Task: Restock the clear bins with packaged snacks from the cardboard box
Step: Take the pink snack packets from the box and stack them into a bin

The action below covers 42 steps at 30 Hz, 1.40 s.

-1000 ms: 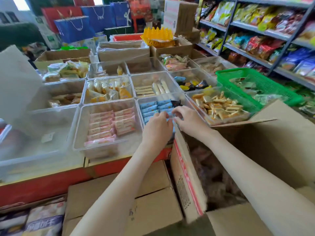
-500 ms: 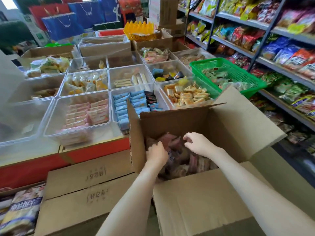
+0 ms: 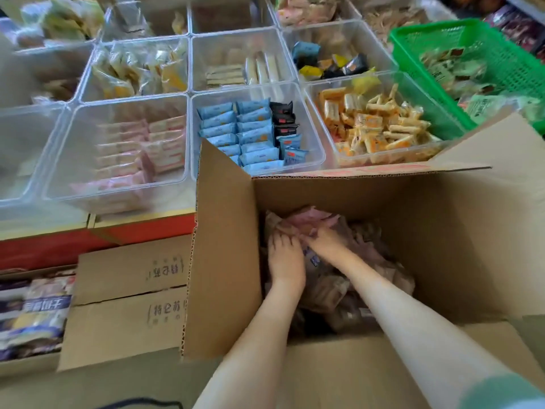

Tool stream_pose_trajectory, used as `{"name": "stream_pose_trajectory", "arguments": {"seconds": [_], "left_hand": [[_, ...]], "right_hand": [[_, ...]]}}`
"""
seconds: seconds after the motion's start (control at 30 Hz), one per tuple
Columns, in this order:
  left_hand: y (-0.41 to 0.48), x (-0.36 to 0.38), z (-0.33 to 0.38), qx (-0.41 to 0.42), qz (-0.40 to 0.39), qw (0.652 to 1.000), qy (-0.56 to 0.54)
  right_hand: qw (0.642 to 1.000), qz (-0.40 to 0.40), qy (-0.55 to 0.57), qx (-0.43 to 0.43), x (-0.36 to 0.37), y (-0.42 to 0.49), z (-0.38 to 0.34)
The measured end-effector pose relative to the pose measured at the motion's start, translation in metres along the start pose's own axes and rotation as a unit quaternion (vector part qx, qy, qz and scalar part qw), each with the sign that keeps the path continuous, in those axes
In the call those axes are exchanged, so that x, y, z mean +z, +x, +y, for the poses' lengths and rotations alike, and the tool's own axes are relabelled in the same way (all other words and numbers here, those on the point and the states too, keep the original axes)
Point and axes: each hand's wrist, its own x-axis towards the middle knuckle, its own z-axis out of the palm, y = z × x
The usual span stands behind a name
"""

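An open cardboard box (image 3: pixel 368 199) stands in front of me with a loose pile of pink and brown snack packets (image 3: pixel 330 287) in its bottom. Both my hands are down inside it. My left hand (image 3: pixel 285 259) lies on the pile with its fingers pointing forward into the packets. My right hand (image 3: pixel 326 242) reaches across beside it, its fingers curled into a pinkish packet (image 3: pixel 303 219). Behind the box, clear bins sit on the counter: one (image 3: pixel 317 154) holds blue and black packets, another (image 3: pixel 85 128) pink ones.
A third clear bin (image 3: pixel 330 154) of orange stick snacks and a green basket (image 3: pixel 472 45) lie to the right. More bins fill the back rows. A closed cardboard box (image 3: pixel 132 299) and bagged goods (image 3: pixel 32 314) sit at lower left, below the red counter edge (image 3: pixel 59 249).
Both hands left the bin of blue packets and dropped into the cardboard box. They now reach deeper into the pile, close together, and my view has tilted down over the box.
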Motion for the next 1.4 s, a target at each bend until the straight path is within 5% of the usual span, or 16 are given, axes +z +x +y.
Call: {"name": "stream_pose_trajectory", "arguments": {"seconds": [0.27, 0.43, 0.67, 0.93, 1.07, 1.4], "left_hand": [[0.009, 0.009, -0.016, -0.05, -0.01, 0.995, -0.087], [0.005, -0.002, -0.007, -0.093, -0.007, 0.96, -0.263], [-0.002, -0.035, 0.01, -0.108, 0.07, 0.843, -0.522], [-0.079, -0.092, 0.049, 0.014, -0.156, 0.664, -0.732], [-0.126, -0.116, 0.052, 0.038, -0.14, 0.655, -0.742], [-0.172, -0.164, 0.002, 0.001, 0.002, 0.694, -0.72]], "right_hand": [[0.997, 0.076, 0.026, 0.001, 0.038, 0.029, -0.004], [0.99, 0.114, 0.083, -0.013, 0.016, 0.014, 0.009], [0.961, 0.115, 0.236, -0.089, -0.058, -0.049, 0.036], [0.88, 0.189, 0.428, -0.077, -0.12, -0.169, 0.053], [0.852, 0.157, 0.491, -0.095, -0.115, -0.215, 0.04], [0.871, 0.138, 0.443, -0.161, -0.101, -0.258, -0.012]]}}
